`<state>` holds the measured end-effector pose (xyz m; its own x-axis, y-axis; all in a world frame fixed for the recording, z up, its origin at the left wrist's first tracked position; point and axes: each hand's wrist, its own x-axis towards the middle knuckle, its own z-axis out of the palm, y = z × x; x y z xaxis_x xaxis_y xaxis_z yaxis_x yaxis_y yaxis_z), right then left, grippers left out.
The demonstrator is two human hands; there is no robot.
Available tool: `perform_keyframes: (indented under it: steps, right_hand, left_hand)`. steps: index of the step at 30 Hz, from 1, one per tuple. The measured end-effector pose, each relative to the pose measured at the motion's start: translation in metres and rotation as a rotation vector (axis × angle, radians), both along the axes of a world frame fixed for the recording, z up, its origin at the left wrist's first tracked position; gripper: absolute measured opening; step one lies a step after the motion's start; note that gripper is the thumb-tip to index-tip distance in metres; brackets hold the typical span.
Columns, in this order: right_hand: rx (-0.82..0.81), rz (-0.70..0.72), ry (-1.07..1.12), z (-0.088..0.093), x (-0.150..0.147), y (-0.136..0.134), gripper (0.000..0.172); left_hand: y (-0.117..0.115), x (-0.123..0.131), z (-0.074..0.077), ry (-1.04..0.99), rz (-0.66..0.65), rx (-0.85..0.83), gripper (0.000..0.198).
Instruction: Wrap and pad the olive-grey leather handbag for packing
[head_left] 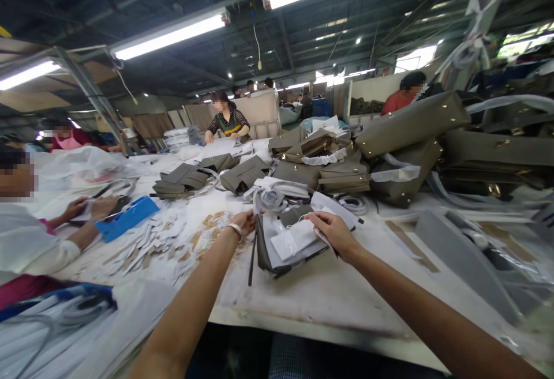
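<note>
An olive-grey bag (265, 246) lies on the table in front of me, with white sheets spread over it. My right hand (335, 233) is closed at the bag's right side, thumb and fingers pinching the edge of a white paper packet (294, 240). A thin white cord shows by those fingertips. At the bag's left edge is my left hand (244, 223), its fingers curled together; what they grip, if anything, is too small to make out. Below it a narrow dark strip (251, 261) lies beside the bag. A wrapped coil (270, 197) sits just behind the bag.
Loose paper tags (151, 246) and tan pieces (210, 229) are heaped left, near a blue holder (127, 218). A co-worker's hands (101, 209) work beyond it. Olive bags (407, 125) pile up at the back and right. Grey panels (467, 263) lie at right.
</note>
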<state>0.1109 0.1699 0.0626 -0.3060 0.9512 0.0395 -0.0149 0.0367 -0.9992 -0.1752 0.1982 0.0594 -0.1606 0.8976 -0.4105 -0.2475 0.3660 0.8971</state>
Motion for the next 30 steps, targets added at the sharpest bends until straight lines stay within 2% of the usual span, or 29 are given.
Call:
perform_keyframes:
  steps: [4, 8, 10, 13, 17, 20, 23, 25, 27, 29, 30]
  right_hand:
    - [-0.036, -0.023, -0.007, 0.007, 0.008, -0.002, 0.055]
    - [0.023, -0.006, -0.062, 0.032, 0.016, -0.015, 0.053]
    - [0.106, 0.01, -0.101, 0.044, 0.016, -0.022, 0.05]
    - [0.251, -0.009, -0.178, 0.055, 0.017, -0.033, 0.046]
    - [0.33, -0.026, -0.212, 0.062, 0.026, -0.052, 0.045]
    - [0.336, -0.029, -0.216, 0.063, 0.039, -0.071, 0.044]
    - [0.311, -0.063, -0.258, 0.059, 0.053, -0.089, 0.043]
    - [0.265, -0.058, -0.254, 0.055, 0.059, -0.101, 0.043]
    - [0.217, -0.029, -0.204, 0.052, 0.063, -0.111, 0.041]
    - [0.172, 0.005, -0.138, 0.051, 0.063, -0.121, 0.042]
    - [0.148, 0.02, -0.098, 0.051, 0.062, -0.126, 0.045]
  left_hand:
    - [-0.019, 0.013, 0.021, -0.123, -0.1, 0.178, 0.017]
    - [-0.047, 0.04, 0.052, -0.192, -0.26, 0.291, 0.046]
    - [-0.059, 0.058, 0.068, -0.127, -0.391, 0.342, 0.055]
    - [-0.073, 0.087, 0.085, 0.078, -0.616, 0.378, 0.065]
    - [-0.087, 0.121, 0.093, 0.199, -0.768, 0.446, 0.066]
    - [-0.096, 0.132, 0.095, 0.388, -0.778, 0.539, 0.048]
    - [-0.112, 0.13, 0.102, 0.824, -0.736, 0.605, 0.018]
    - [-0.127, 0.125, 0.111, 1.088, -0.706, 0.594, 0.018]
    - [-0.143, 0.119, 0.121, 1.27, -0.634, 0.569, 0.022]
    - [-0.159, 0.113, 0.13, 1.312, -0.552, 0.566, 0.027]
    - [-0.165, 0.111, 0.133, 1.249, -0.548, 0.565, 0.03]
